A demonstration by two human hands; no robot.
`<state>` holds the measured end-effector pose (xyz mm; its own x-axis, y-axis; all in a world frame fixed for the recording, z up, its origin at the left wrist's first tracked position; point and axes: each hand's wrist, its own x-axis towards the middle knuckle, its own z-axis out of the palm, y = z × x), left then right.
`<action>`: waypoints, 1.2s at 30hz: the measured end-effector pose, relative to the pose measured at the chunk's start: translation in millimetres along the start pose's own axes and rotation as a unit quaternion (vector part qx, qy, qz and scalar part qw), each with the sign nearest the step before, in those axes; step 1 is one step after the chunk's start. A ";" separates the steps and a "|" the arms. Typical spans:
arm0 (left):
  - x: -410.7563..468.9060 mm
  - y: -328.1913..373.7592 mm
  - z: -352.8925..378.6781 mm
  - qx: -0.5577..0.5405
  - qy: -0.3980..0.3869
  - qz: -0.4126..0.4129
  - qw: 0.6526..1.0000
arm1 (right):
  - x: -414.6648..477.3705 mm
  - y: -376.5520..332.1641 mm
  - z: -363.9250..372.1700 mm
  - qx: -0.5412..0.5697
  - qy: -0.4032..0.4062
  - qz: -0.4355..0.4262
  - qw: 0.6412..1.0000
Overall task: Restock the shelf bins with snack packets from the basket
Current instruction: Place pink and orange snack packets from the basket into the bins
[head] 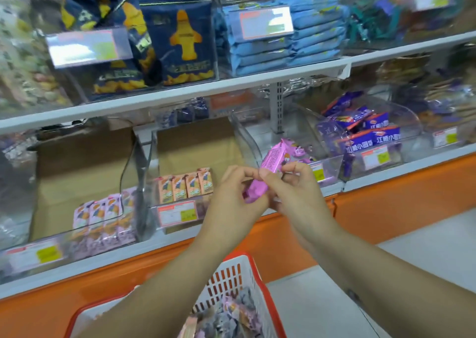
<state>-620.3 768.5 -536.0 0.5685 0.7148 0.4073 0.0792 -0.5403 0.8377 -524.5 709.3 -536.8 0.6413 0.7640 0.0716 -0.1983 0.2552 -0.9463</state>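
The pink snack packet [272, 160] is being held up in the air in front of the lower shelf, tilting so that its upper end is pointing up and to the right while its lower end is sinking toward the left. The left grip [231, 196] is clenching around that lower end, its fingers curling over the wrapper and hiding part of it. The right grip [296, 191] is pinching the packet near its middle, with the thumb pressing on the near face and the fingertips curling at the far edge, so the packet is bridging the two grips and its top is sticking out above both. Just behind that top end, a clear shelf bin [331, 169] is showing a few more pink packets [300, 153] of the same colour. To the right, another clear bin is holding purple-blue packets [365, 138]; to the left, orange packets [186, 186] are standing upright in a row, and farther left pale pink packets [105, 216] are doing the same. Price tags [177, 212] are hanging on the bin fronts. Below the arms, the white basket [229, 278] with a red rim is sitting near the orange shelf base [386, 198], carrying mixed snack packets [231, 314]. On the upper shelf, dark blue bags [180, 36] and stacked light blue packets [309, 39] are resting.
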 end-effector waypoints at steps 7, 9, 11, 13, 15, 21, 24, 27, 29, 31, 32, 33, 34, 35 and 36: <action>49.7 -31.1 -17.6 0.351 -0.096 0.100 0.926 | 91.8 -31.1 -35.4 -0.294 0.042 -0.180 0.938; 60.3 -43.1 -17.5 0.420 -0.147 0.058 0.894 | 125.1 -27.3 -41.7 -0.410 0.031 -0.150 0.899; 62.5 -56.3 -14.2 0.423 -0.195 0.026 0.884 | 153.0 -12.5 -44.6 -0.521 -0.001 -0.084 0.849; 58.6 -67.1 -10.8 0.447 -0.211 0.037 0.869 | 172.7 3.5 -44.2 -0.603 -0.037 -0.028 0.796; 55.5 -73.1 -9.8 0.464 -0.203 0.064 0.860 | 188.6 13.7 -40.8 -0.646 -0.064 0.009 0.761; 59.5 -75.7 -14.9 0.390 -0.200 0.066 0.896 | 207.3 25.8 -35.4 -0.755 -0.116 0.066 0.641; 60.3 -77.5 -15.0 0.383 -0.205 0.073 0.898 | 209.0 29.6 -38.1 -0.780 -0.124 0.094 0.606; 61.1 -78.2 -16.3 0.371 -0.210 0.073 0.902 | 209.5 27.3 -39.3 -0.802 -0.117 0.097 0.578; 61.1 -78.2 -16.6 0.364 -0.212 0.072 0.904 | 203.4 19.5 -41.1 -0.806 -0.095 0.075 0.579; 60.5 -77.3 -16.4 0.362 -0.215 0.065 0.905 | 197.8 12.2 -47.2 -0.782 -0.064 0.047 0.619; 60.6 -76.7 -16.1 0.365 -0.216 0.064 0.903 | 193.6 8.2 -50.0 -0.753 -0.058 0.036 0.655; 60.3 -76.3 -15.7 0.370 -0.216 0.064 0.901 | 187.4 4.3 -52.4 -0.714 -0.058 0.019 0.697; 60.0 -75.8 -15.3 0.375 -0.213 0.064 0.900 | 178.0 0.5 -53.9 -0.672 -0.059 -0.004 0.738; 59.3 -75.1 -15.0 0.376 -0.208 0.065 0.901 | 166.4 -2.3 -54.6 -0.634 -0.058 -0.038 0.770; 58.0 -74.8 -15.0 0.370 -0.197 0.069 0.905 | 153.3 -4.2 -54.0 -0.599 -0.058 -0.079 0.795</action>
<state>-605.5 857.1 -569.7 0.8514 0.4830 0.2048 0.4295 -0.8659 0.2563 -385.3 793.3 -538.9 0.5023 0.8454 0.1817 0.7699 -0.3416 -0.5390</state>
